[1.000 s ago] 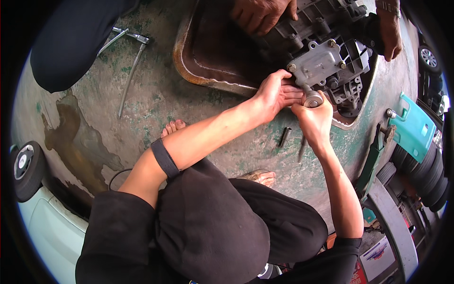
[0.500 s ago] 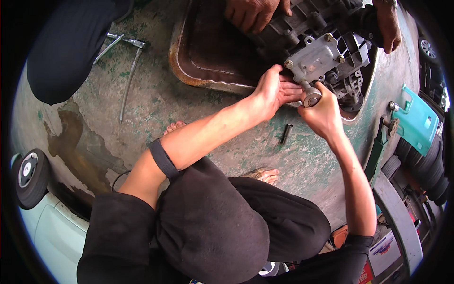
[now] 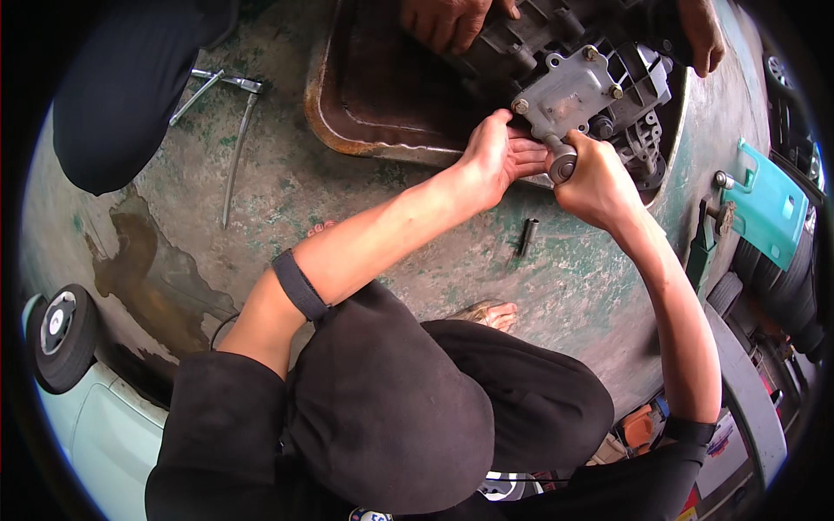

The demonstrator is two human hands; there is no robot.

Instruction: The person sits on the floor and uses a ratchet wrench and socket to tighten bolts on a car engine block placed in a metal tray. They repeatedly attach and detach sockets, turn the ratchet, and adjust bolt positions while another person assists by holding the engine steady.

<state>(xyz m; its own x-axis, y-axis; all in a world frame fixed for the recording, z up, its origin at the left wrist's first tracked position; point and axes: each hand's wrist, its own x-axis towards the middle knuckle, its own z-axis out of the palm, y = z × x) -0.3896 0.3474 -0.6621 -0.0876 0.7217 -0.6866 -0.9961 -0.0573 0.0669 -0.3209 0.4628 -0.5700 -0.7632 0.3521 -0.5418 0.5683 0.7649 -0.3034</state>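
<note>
My right hand (image 3: 595, 178) is closed around a ratchet wrench (image 3: 563, 165). The round head faces up, and most of the handle is hidden in my fist. A socket shank runs from the head to the lower edge of a grey metal cover plate (image 3: 569, 100), which has bolts at its corners. My left hand (image 3: 499, 161) lies palm up with its fingers stretched out, their tips against or just beside the wrench head. The plate sits on a dark gearbox-like housing (image 3: 521, 56) in a rusty metal tray (image 3: 373, 149). Another person's hand (image 3: 447, 22) rests on the housing.
That person's other hand (image 3: 702, 39) hangs at the housing's right side. A loose socket (image 3: 529, 236) lies on the stained floor, with a long-handled bar (image 3: 239, 161) farther left. A dark-clothed leg (image 3: 126, 95) is at upper left. A turquoise panel (image 3: 771, 208) and tyres stand at right.
My right hand has turned with the wrench, and my right forearm and elbow have swung outward to the right. My left hand keeps its place by the wrench head. The view has shifted slightly.
</note>
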